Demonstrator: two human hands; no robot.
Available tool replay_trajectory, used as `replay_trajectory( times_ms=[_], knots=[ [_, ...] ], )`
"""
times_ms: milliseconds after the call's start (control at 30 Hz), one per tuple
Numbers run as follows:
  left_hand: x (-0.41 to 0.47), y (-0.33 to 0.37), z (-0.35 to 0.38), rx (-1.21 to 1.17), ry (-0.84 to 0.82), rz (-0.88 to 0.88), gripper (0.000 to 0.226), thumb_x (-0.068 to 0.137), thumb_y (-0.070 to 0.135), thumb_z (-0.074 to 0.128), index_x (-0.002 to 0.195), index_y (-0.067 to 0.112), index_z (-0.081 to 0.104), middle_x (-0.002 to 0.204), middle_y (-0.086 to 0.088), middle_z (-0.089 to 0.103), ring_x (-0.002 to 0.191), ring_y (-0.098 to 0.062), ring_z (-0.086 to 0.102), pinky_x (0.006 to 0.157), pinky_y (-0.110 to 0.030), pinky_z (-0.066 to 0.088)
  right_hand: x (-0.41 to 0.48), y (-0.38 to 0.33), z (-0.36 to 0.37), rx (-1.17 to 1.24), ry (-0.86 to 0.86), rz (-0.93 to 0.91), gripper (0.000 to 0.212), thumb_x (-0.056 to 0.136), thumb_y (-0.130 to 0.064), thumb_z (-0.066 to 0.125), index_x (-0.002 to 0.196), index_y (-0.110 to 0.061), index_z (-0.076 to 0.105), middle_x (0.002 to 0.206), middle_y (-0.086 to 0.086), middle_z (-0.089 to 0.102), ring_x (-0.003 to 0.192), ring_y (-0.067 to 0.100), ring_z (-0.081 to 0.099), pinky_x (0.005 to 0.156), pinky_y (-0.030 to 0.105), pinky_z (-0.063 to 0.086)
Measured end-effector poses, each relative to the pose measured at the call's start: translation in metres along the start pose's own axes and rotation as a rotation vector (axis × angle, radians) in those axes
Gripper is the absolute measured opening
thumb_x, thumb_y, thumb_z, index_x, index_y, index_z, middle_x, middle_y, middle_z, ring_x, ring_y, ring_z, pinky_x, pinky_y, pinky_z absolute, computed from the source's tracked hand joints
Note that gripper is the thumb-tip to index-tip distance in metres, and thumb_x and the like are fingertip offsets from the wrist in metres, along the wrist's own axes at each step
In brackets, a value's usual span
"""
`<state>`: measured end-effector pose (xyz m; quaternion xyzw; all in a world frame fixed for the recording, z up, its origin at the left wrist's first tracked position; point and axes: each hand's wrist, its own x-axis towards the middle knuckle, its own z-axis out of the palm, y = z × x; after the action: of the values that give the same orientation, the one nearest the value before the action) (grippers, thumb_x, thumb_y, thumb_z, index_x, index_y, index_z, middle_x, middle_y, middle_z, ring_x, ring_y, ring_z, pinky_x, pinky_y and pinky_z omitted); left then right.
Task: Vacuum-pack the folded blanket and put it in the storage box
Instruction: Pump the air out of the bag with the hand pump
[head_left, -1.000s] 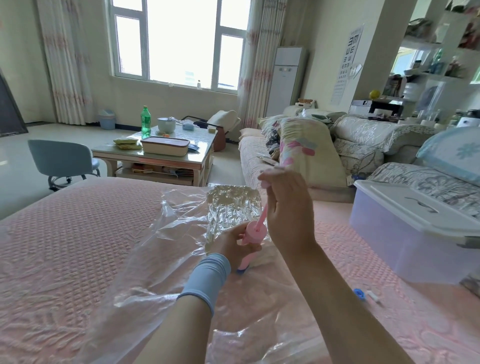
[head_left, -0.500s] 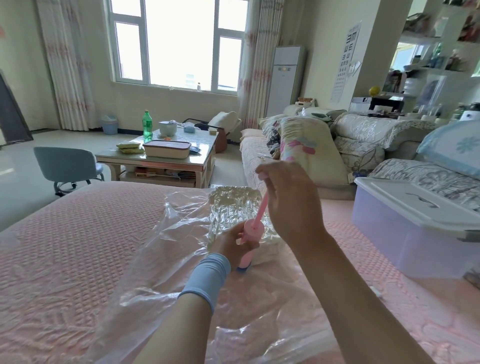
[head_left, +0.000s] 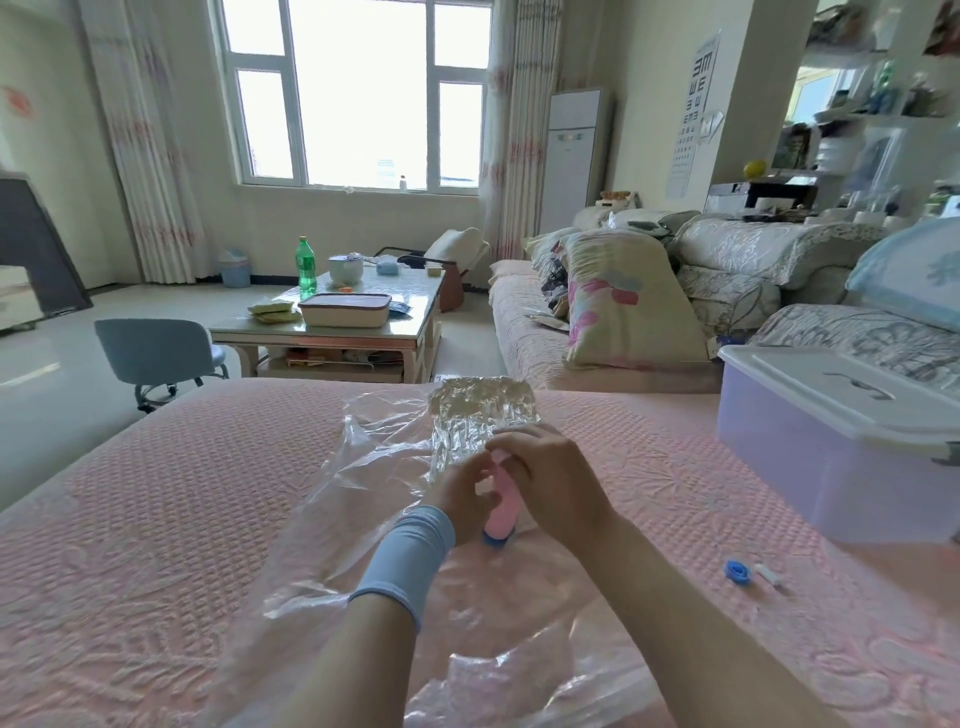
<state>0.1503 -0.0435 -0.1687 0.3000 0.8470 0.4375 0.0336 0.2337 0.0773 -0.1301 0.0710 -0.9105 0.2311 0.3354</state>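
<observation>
— Pump (head_left: 503, 506) stood nearly upright on the bag (head_left: 374, 467), blue foot down, its top tipped a little away from the person. Did you see who held what?

— The left hand (head_left: 465, 499) was wrapped round the pink barrel low down; the right hand (head_left: 545, 478) had its fingers (head_left: 506, 449) closed over the plunger end at the top.

— And the blanket (head_left: 480, 415)?

— Just beyond both hands, shrunk tight in crinkled plastic on the bed (head_left: 156, 519). The rest of the bag lay loose towards the person.

— So the stroke would run along the pump, up and down?

— I'd judge so, the right hand doing the pulling. The box (head_left: 831, 441) sat lidded on the right, nearer that hand; a blue cap (head_left: 737, 572) lay loose near it.
</observation>
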Motion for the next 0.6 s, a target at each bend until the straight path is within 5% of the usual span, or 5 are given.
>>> replay_trajectory(
  times_ms=[100, 267, 367, 433, 600],
  knots=[
    [-0.001, 0.015, -0.019, -0.189, 0.207, 0.068, 0.065, 0.087, -0.017, 0.038, 0.127, 0.031, 0.055, 0.119, 0.01, 0.063, 0.1, -0.001, 0.062, 0.085, -0.018, 0.05, 0.001, 0.014, 0.002, 0.139, -0.019, 0.109, 0.045, 0.086, -0.009, 0.074, 0.128, -0.024, 0.068, 0.14, 0.001, 0.057, 0.123, 0.006, 0.053, 0.104, 0.012, 0.038],
    [-0.001, 0.031, -0.037, -0.13, 0.24, 0.198, 0.035, 0.094, 0.02, 0.055, 0.124, 0.037, 0.057, 0.103, 0.017, 0.068, 0.09, -0.002, 0.065, 0.081, -0.027, 0.054, 0.006, 0.031, 0.014, 0.388, -0.08, 0.319, 0.117, 0.071, -0.028, 0.09, 0.158, -0.04, 0.013, 0.12, -0.019, 0.058, 0.102, -0.007, 0.06, 0.089, 0.021, 0.05],
    [-0.002, 0.035, -0.033, 0.05, 0.173, 0.202, 0.035, 0.085, 0.048, 0.06, 0.12, 0.049, 0.059, 0.093, 0.026, 0.065, 0.085, 0.007, 0.06, 0.076, -0.012, 0.046, 0.008, 0.032, 0.023, 0.527, 0.023, 0.392, 0.076, 0.068, -0.041, 0.085, 0.138, -0.035, 0.054, 0.107, -0.006, 0.073, 0.093, 0.013, 0.071, 0.079, 0.028, 0.059],
    [0.0, 0.035, -0.032, 0.115, 0.206, 0.214, 0.026, 0.084, 0.038, 0.067, 0.109, 0.042, 0.069, 0.09, 0.021, 0.063, 0.084, -0.005, 0.061, 0.078, -0.017, 0.047, 0.009, 0.03, 0.029, 0.507, 0.02, 0.384, 0.035, 0.068, -0.046, 0.073, 0.101, -0.038, 0.075, 0.083, -0.005, 0.076, 0.079, 0.019, 0.073, 0.07, 0.035, 0.06],
    [0.01, 0.038, -0.041, 0.297, 0.173, 0.253, 0.009, 0.088, 0.025, 0.063, 0.092, 0.023, 0.071, 0.087, 0.007, 0.062, 0.078, -0.017, 0.06, 0.075, -0.03, 0.05, 0.01, 0.035, 0.038, 0.601, -0.1, 0.333, 0.041, 0.064, -0.027, 0.088, 0.099, -0.041, 0.072, 0.092, -0.012, 0.076, 0.087, 0.013, 0.072, 0.078, 0.029, 0.059]
  ],
)
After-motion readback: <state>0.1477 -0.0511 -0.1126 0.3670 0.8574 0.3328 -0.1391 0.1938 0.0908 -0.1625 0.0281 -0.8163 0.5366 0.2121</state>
